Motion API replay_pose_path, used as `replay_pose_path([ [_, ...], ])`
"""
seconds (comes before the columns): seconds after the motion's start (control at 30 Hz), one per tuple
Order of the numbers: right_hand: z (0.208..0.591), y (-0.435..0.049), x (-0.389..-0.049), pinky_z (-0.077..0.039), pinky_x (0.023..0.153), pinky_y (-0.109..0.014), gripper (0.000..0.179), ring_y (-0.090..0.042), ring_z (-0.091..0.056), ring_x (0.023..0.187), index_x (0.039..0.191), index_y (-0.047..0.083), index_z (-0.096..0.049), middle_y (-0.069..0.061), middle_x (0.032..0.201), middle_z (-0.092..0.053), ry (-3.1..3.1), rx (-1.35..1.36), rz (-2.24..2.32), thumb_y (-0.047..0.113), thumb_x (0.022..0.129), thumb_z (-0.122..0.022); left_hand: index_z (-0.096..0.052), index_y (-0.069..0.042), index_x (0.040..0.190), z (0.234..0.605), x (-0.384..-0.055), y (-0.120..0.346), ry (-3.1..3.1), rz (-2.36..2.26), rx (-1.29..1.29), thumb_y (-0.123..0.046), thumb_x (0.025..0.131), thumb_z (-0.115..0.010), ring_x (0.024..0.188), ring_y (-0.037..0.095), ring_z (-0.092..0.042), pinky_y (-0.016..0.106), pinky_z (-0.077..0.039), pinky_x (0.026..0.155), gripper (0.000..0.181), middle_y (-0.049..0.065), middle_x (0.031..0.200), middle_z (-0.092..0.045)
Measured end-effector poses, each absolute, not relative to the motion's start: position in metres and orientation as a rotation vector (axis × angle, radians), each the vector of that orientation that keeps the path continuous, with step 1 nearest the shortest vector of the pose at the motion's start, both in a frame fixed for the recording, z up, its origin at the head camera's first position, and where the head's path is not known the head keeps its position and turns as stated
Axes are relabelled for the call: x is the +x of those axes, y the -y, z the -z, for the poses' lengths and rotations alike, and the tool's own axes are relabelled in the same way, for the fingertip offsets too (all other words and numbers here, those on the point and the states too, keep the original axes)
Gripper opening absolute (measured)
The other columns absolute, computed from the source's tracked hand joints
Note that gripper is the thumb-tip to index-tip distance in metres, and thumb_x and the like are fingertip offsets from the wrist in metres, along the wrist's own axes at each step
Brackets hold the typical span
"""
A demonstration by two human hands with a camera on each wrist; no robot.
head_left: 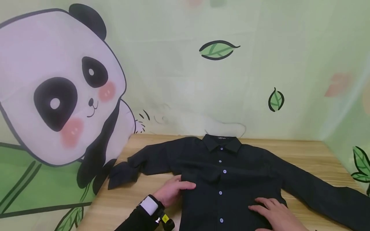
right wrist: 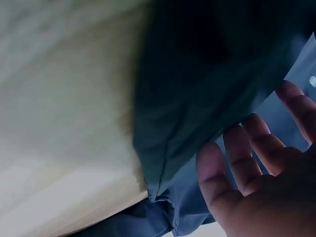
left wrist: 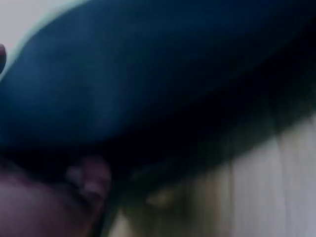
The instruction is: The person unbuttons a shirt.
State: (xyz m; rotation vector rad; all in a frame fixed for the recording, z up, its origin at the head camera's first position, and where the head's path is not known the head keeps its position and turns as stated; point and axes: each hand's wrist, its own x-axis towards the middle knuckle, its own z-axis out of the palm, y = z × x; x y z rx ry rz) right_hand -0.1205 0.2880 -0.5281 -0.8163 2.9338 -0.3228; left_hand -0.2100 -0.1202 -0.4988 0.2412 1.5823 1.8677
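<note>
A black long-sleeved shirt [head_left: 202, 205] with a collar and a row of light buttons lies front up on the wooden table. At its side edge, left in the head view, my left hand [head_left: 171, 192] pinches the cloth, thumb on top and fingers partly hidden by the fabric. The left wrist view is blurred, with dark shirt cloth [left wrist: 123, 69] above the hand. Over the lower front on the other side, my right hand [head_left: 276, 211] has its fingers spread and loosely bent. In the right wrist view its fingertips [right wrist: 211, 157] touch the dark fabric.
The wooden table [head_left: 292, 146] ends at a fabric backdrop [head_left: 173, 80] printed with a panda and leaves. One sleeve [head_left: 124, 175] is bent near the table's left edge. The other sleeve [head_left: 315, 192] stretches out to the right.
</note>
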Motion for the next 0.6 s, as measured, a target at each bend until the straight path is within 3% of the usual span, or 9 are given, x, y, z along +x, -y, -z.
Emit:
replay_pose_path([
  [0.07, 0.530, -0.285, -0.122, -0.056, 0.086, -0.059, 0.061, -0.040, -0.064, 0.113, 0.139, 0.027, -0.067, -0.013, 0.140, -0.065, -2.921, -0.781, 0.319, 0.067, 0.093, -0.070, -0.066, -0.007, 0.135, 0.495, -0.206, 0.120, -1.537, -1.848, 0.294, -0.023, 0.101, -0.065, 0.117, 0.016, -0.069, 0.037, -0.051, 0.109, 0.037, 0.000, 0.125, -0.077],
  [0.2, 0.533, -0.281, -0.121, -0.057, 0.084, -0.054, 0.066, -0.035, -0.063, 0.111, 0.140, 0.030, -0.067, -0.011, 0.140, -0.065, -2.930, -0.756, 0.247, 0.075, 0.091, -0.068, -0.049, -0.010, 0.154, 0.494, -0.198, 0.138, -1.397, -1.612, 0.366, -0.030, 0.103, -0.064, 0.128, 0.014, -0.064, 0.040, -0.047, 0.118, 0.057, 0.000, 0.146, -0.066],
  [0.27, 0.536, -0.280, -0.120, -0.056, 0.083, -0.053, 0.073, -0.032, -0.062, 0.109, 0.141, 0.032, -0.067, -0.009, 0.141, -0.065, -2.940, -0.756, 0.203, 0.081, 0.088, -0.065, -0.047, -0.012, 0.155, 0.495, -0.193, 0.154, -1.371, -1.428, 0.416, -0.035, 0.103, -0.069, 0.128, 0.012, -0.062, 0.037, -0.047, 0.117, 0.061, -0.002, 0.146, -0.065],
  [0.33, 0.538, -0.281, -0.120, -0.056, 0.083, -0.053, 0.078, -0.031, -0.061, 0.109, 0.143, 0.033, -0.066, -0.009, 0.142, -0.065, -2.937, -0.749, 0.177, 0.086, 0.085, -0.063, -0.052, -0.013, 0.149, 0.494, -0.188, 0.172, -1.363, -1.287, 0.456, -0.035, 0.103, -0.071, 0.122, 0.009, -0.064, 0.031, -0.051, 0.111, 0.054, -0.005, 0.138, -0.069],
  [0.4, 0.538, -0.283, -0.119, -0.055, 0.083, -0.054, 0.082, -0.032, -0.061, 0.110, 0.144, 0.034, -0.065, -0.010, 0.144, -0.064, -2.929, -0.736, 0.180, 0.088, 0.083, -0.062, -0.063, -0.011, 0.131, 0.490, -0.184, 0.188, -1.424, -1.209, 0.458, -0.033, 0.103, -0.072, 0.094, 0.003, -0.067, 0.022, -0.056, 0.086, 0.036, -0.009, 0.107, -0.075],
  [0.47, 0.537, -0.284, -0.119, -0.055, 0.083, -0.056, 0.082, -0.033, -0.061, 0.110, 0.145, 0.033, -0.064, -0.011, 0.145, -0.063, -2.924, -0.729, 0.182, 0.088, 0.083, -0.062, -0.067, -0.011, 0.110, 0.484, -0.180, 0.200, -1.558, -1.172, 0.427, -0.027, 0.105, -0.070, 0.067, 0.002, -0.057, 0.019, -0.047, 0.061, 0.017, -0.010, 0.077, -0.066],
  [0.57, 0.532, -0.284, -0.118, -0.055, 0.082, -0.053, 0.082, -0.032, -0.061, 0.107, 0.145, 0.033, -0.065, -0.011, 0.143, -0.064, -2.906, -0.707, 0.163, 0.087, 0.084, -0.063, -0.067, -0.011, 0.094, 0.472, -0.175, 0.213, -1.976, -1.039, 0.369, -0.028, 0.104, -0.071, 0.053, 0.010, -0.043, 0.025, -0.032, 0.053, 0.020, -0.005, 0.060, -0.051],
  [0.6, 0.530, -0.284, -0.118, -0.056, 0.081, -0.051, 0.081, -0.030, -0.060, 0.105, 0.145, 0.032, -0.065, -0.011, 0.142, -0.064, -2.889, -0.706, 0.158, 0.086, 0.084, -0.063, -0.068, -0.010, 0.093, 0.469, -0.175, 0.215, -2.140, -0.984, 0.354, -0.028, 0.102, -0.074, 0.055, 0.012, -0.045, 0.026, -0.035, 0.055, 0.021, -0.003, 0.062, -0.053],
])
